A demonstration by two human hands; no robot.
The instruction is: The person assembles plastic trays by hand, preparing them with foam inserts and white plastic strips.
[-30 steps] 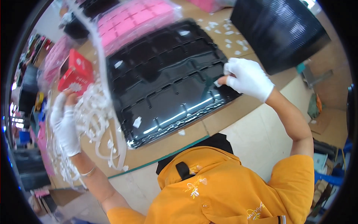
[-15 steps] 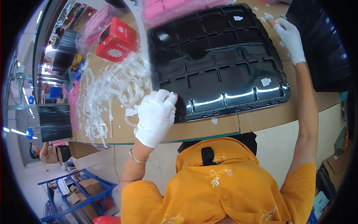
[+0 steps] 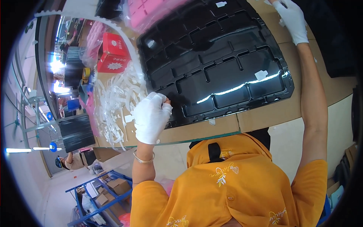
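A large black plastic tray with moulded compartments lies on the cardboard-covered table, small white labels on its surface. At its near left edge is my left hand, in a white glove with a bare fingertip showing. Its fingers are curled together against the tray; whatever they may pinch is hidden. My right hand, also gloved in white, reaches beyond the tray's far right side. Its fingers are bent together, the tips partly cut off by the upper rim, so anything between them cannot be made out.
A tangle of white strips lies left of the tray, with a red box behind it. Pink trays in clear plastic are at the back. More black trays stand at the right. A person is at the far left.
My view has turned slightly, so the tray appears tilted and shifted left. My right hand has moved farther away toward the upper rim. The left hand stays at the tray's near left edge.
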